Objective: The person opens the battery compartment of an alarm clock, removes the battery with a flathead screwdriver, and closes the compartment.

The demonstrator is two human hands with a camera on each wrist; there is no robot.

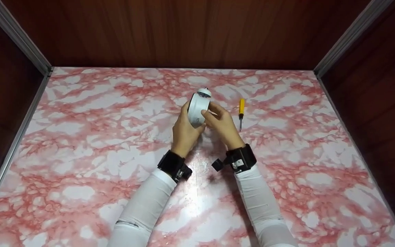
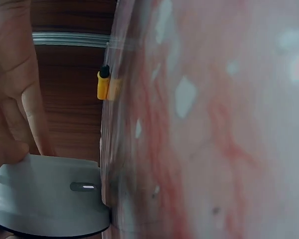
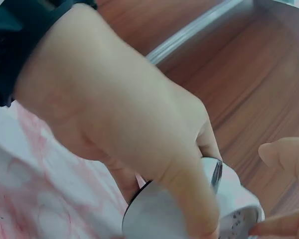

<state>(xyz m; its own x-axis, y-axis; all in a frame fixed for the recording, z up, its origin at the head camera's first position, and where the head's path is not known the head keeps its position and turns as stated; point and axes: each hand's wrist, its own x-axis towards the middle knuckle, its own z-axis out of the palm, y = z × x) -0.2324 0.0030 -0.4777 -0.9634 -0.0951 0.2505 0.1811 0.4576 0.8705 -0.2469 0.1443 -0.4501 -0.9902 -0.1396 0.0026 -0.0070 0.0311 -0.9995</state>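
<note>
A white round alarm clock [image 1: 197,109] with a domed bell on top is held up between the two hands, its side facing the head camera. My left hand [image 1: 186,133] grips it from the left and below. With thumb on its casing and fingers behind, my right hand [image 1: 225,127] holds the other side. The left wrist view shows the clock's casing [image 2: 50,194] with a small dark slot and a black rim. In the right wrist view my right hand [image 3: 134,114] covers much of the white clock [image 3: 154,214], and fingers of my left hand [image 3: 286,159] show at the right.
A screwdriver [image 1: 241,107] with a yellow handle lies on the table right of the hands, its shaft pointing toward me. The red-and-white marbled table [image 1: 81,164] is bounded by dark wooden panels [image 1: 183,34] with metal edge strips at the back and sides.
</note>
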